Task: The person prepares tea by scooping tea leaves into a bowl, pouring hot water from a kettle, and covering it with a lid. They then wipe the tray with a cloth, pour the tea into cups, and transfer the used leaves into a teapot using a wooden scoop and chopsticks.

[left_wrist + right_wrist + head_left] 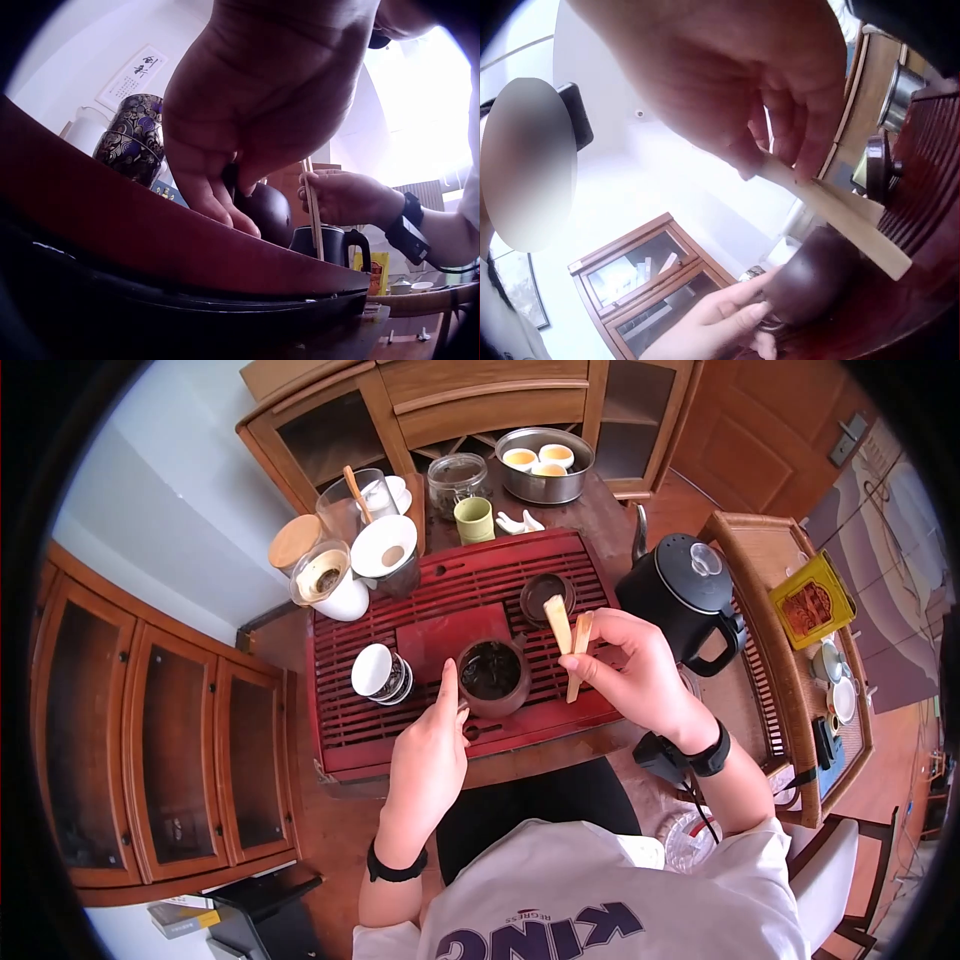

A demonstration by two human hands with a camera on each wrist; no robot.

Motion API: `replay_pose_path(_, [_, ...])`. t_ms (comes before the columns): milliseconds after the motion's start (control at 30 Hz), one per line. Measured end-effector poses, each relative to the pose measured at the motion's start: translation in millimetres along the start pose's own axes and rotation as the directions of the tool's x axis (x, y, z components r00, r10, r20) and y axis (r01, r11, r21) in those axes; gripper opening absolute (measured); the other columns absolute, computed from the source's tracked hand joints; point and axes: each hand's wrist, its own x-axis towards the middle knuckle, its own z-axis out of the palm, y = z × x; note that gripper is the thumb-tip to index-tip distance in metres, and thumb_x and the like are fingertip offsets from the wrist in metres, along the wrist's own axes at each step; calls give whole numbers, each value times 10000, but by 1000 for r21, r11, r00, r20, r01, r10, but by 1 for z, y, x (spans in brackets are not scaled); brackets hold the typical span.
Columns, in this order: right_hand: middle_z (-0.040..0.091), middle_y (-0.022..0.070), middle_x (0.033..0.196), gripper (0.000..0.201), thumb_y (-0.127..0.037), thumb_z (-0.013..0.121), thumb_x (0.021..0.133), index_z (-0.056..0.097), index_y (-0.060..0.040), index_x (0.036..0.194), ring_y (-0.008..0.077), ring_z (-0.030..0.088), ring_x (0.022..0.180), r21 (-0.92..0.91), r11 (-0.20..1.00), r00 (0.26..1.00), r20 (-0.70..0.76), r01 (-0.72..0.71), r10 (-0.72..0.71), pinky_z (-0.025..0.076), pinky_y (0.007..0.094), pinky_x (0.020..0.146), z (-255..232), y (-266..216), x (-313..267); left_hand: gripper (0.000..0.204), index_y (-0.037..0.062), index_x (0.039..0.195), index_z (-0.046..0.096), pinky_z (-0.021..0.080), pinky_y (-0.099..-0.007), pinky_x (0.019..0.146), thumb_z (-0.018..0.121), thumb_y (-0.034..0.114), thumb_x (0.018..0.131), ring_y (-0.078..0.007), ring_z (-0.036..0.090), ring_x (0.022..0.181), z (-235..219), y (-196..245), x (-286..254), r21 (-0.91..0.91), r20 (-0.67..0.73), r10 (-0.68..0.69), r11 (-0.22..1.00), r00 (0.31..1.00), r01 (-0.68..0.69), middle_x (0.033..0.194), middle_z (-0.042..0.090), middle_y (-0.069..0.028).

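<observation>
An unlidded dark clay teapot [497, 705] with wet dark leaves inside stands on the red slatted tea tray [345, 732]. My left hand [430, 760] grips its handle at the near left side, index finger extended along the pot's side. In the right wrist view the left hand [716, 322] has its thumb over the handle of the teapot [814, 277]. My right hand [645, 675] pinches wooden tea tongs [557, 622] between thumb and fingers, right of the pot. Their two prongs stand apart with nothing between them. A round dark lid [536, 592] lies on the tray behind the pot.
Stacked small cups [375, 672] stand left of the teapot. A black electric kettle [680, 585] stands to the right. Behind are a green cup [474, 520], a glass jar [458, 482], a steel pot [545, 485] with cups, and a strainer [384, 547] over a pitcher.
</observation>
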Motion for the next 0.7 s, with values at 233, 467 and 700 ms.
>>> replay_pose_path(233, [664,86,863,158,-98,732,883,668,12,977,137,659,738,1,999,990,-131,-47,47,561,268,644,3,4,-3,624,76,1546,263,559,-366,692,452,-33,962,-264,698,717,2,-2,-1,-10,-5,2,1000,1000,-2,941,668,-205])
replay_pose_path(467, [677,91,856,160,-59,731,865,669,12,995,150,668,724,-36,999,990,-141,3,-8,564,279,641,8,11,-4,615,79,1543,274,559,-364,680,457,-28,966,-258,695,706,4,-4,-2,-4,-26,6,1000,1000,-6,965,670,-207])
replay_pose_path(700, [647,106,835,129,-41,731,855,677,23,954,191,666,740,-77,996,987,-157,-39,26,554,293,660,11,17,-16,611,78,1542,280,560,-363,682,458,-25,967,-255,693,702,7,-7,-3,-14,-52,31,999,998,-32,957,672,-207])
